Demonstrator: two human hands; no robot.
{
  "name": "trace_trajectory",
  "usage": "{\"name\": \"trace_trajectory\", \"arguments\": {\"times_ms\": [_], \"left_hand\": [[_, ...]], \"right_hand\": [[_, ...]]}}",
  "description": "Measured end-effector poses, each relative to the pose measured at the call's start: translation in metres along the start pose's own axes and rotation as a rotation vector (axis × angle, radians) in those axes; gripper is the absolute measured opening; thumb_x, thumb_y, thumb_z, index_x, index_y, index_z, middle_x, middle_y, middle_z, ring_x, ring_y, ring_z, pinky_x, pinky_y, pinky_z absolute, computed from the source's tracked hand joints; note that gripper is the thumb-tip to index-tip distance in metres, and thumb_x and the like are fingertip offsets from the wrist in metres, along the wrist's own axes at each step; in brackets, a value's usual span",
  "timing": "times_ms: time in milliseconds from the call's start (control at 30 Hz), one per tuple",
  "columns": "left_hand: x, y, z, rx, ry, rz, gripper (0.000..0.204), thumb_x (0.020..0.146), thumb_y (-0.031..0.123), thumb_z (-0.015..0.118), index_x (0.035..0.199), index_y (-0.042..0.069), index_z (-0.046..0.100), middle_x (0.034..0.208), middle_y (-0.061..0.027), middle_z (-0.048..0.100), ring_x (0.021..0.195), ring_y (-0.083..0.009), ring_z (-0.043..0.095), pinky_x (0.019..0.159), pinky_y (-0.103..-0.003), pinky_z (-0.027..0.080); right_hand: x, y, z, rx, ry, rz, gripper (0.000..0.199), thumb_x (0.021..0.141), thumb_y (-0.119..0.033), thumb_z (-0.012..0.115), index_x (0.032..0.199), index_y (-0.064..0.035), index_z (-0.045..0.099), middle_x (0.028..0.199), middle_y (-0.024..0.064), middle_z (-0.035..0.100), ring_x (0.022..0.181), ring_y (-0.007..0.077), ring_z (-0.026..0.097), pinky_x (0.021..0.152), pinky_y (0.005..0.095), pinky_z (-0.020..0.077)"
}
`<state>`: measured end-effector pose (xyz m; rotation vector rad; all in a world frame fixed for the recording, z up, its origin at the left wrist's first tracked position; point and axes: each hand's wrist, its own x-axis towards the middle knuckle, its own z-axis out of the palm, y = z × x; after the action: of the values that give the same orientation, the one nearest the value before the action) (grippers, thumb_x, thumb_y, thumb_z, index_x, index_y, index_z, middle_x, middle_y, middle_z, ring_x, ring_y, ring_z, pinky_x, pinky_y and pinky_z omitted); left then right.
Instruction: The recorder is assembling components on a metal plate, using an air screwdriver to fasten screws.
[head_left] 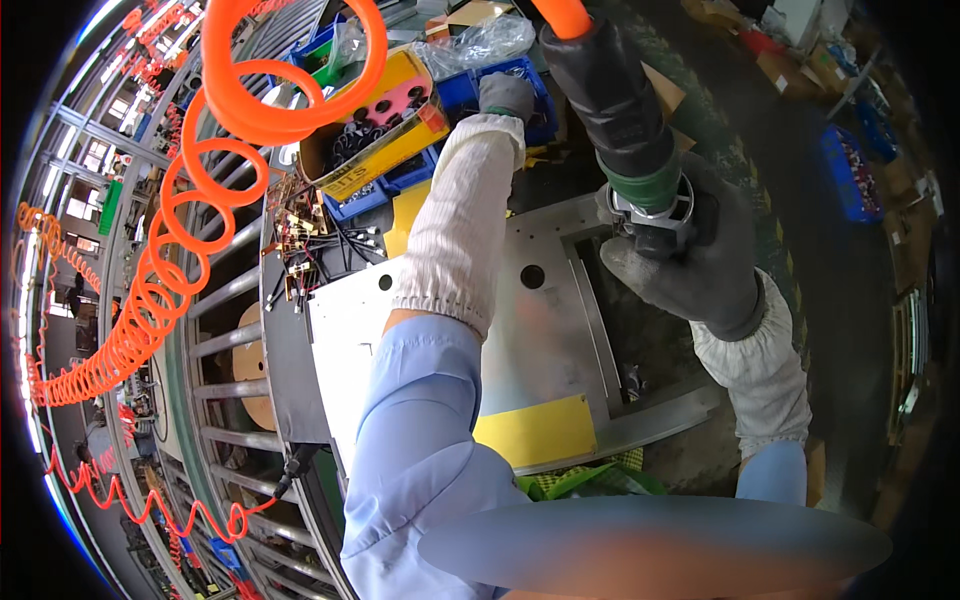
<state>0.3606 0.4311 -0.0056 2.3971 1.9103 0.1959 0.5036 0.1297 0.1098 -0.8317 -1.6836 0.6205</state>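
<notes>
My left hand (507,97), in a grey glove, reaches down into a blue bin (543,110) at the far side; its fingers are hidden inside. In my gloved right hand (705,255) is an air screwdriver (615,100), black with a green band, fed by an orange hose; its tip does not show. Below and between my arms lies a pale sheet-metal panel (525,370) with round holes and a long cutout on its right. A yellow sheet (540,430) rests on the panel's near edge.
Left of the bin stands a yellow box (400,150) of dark parts. Wire leads (335,250) lie beside the panel. An orange coiled hose (190,210) hangs at left, over a roller conveyor (230,345). Another blue bin (850,170) is at far right.
</notes>
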Motion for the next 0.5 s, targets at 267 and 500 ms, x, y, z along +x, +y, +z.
{"name": "trace_trajectory", "arguments": {"times_ms": [267, 500], "left_hand": [[0.023, -0.014, 0.010, -0.015, 0.207, 0.092, 0.023, 0.087, 0.014, 0.056, 0.101, 0.010, 0.073, 0.104, -0.0184, 0.069, 0.096, -0.0358, 0.068, 0.082, -0.047, 0.054], [0.031, -0.022, 0.009, -0.116, 0.240, 0.087, 0.022, 0.086, 0.014, 0.055, 0.099, 0.005, 0.071, 0.102, -0.0205, 0.069, 0.095, -0.0377, 0.067, 0.081, -0.047, 0.054]], "right_hand": [[0.007, 0.008, 0.004, -0.023, 0.117, -0.105, 0.048, 0.069, -0.009, 0.077, 0.114, -0.0019, 0.060, 0.076, 0.0028, 0.065, 0.059, 0.0038, 0.055, 0.057, 0.0202, 0.0454], [0.000, -0.012, 0.002, 0.008, 0.031, 0.095, 0.052, 0.067, 0.011, 0.064, 0.117, 0.0020, 0.054, 0.092, 0.0084, 0.065, 0.083, 0.0151, 0.063, 0.077, 0.0310, 0.0518]]}}
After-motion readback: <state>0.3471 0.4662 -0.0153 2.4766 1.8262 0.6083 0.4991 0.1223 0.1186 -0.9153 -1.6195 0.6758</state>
